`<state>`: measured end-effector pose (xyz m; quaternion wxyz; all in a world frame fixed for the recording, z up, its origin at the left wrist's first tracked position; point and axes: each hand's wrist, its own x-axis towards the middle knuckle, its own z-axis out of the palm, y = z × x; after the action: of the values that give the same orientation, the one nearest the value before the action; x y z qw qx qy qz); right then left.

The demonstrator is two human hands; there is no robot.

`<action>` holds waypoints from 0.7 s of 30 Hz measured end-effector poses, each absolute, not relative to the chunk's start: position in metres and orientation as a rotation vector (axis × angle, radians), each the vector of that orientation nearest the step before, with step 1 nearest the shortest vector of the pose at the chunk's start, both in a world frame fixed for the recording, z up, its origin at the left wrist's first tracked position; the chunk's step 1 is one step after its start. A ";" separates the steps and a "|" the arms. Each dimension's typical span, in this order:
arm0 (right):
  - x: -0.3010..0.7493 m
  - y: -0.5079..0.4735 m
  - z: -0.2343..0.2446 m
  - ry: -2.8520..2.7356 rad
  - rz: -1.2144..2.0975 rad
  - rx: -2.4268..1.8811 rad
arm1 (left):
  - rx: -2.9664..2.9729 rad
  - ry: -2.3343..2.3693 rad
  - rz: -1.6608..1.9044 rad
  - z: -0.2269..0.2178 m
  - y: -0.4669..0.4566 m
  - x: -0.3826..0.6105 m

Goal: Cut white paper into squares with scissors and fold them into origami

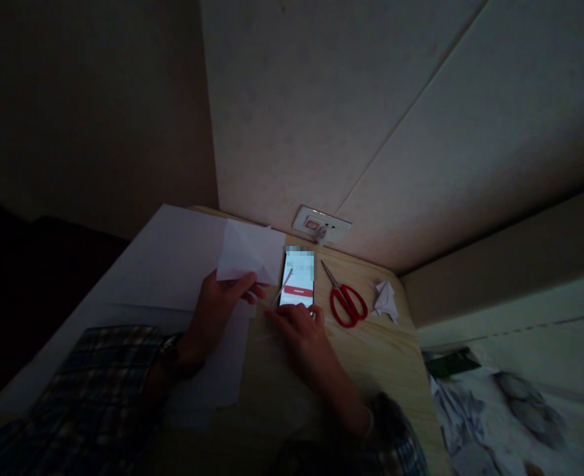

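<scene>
Your left hand (217, 301), in a dark plaid sleeve (108, 363) with a dark band (169, 350) at the wrist, has its grip closed on the lower edge of a small folded sheet of white paper (245, 254), thumb on top and fingers beneath. That folded sheet sits over the large flat sheets of plain white paper (173, 264) spread across the left of the pale wood-grain worktop (371, 370). Your right hand (302, 334) is just beside it, fingers curled at the lower end of an upright-lying black-edged smartphone (299, 277) with a lit screen and a red bar; you have a thin pale strip (285, 282) slanting across the phone's left side, but whether your right grip holds it cannot be told. Right of the phone lie metal scissors with red looped handles (345, 304), points towards the wall, and past them, near the worktop's right edge, a small angular figure of folded white paper (385, 301). Behind the phone, a white rectangular wall socket (322, 223) holds a pale plug (322, 234).
</scene>
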<state>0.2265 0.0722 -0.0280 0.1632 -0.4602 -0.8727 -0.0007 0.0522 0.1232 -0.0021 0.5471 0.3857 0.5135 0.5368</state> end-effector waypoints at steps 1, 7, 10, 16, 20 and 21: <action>0.225 0.072 -0.028 -2.498 -0.010 -1.315 | 0.915 1.226 1.269 -0.001 0.123 0.052; 0.218 0.070 -0.026 -2.581 -0.004 -1.282 | 0.923 1.252 1.272 0.005 0.123 0.054; 0.216 0.070 -0.026 -2.592 0.068 -1.263 | 0.934 1.246 1.278 0.005 0.123 0.054; 0.218 0.069 -0.028 -2.485 0.194 -1.114 | 0.944 1.245 1.307 0.005 0.123 0.054; 0.222 0.068 -0.024 -2.435 0.381 -0.972 | 0.939 1.247 1.326 0.007 0.124 0.053; 0.223 0.068 -0.022 -2.427 0.401 -0.952 | 0.938 1.243 1.331 0.008 0.124 0.053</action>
<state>0.2232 0.0678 -0.0224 0.2494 -0.3495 -0.8910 0.1473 0.0531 0.1245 0.0076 0.5198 0.3911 0.5185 0.5550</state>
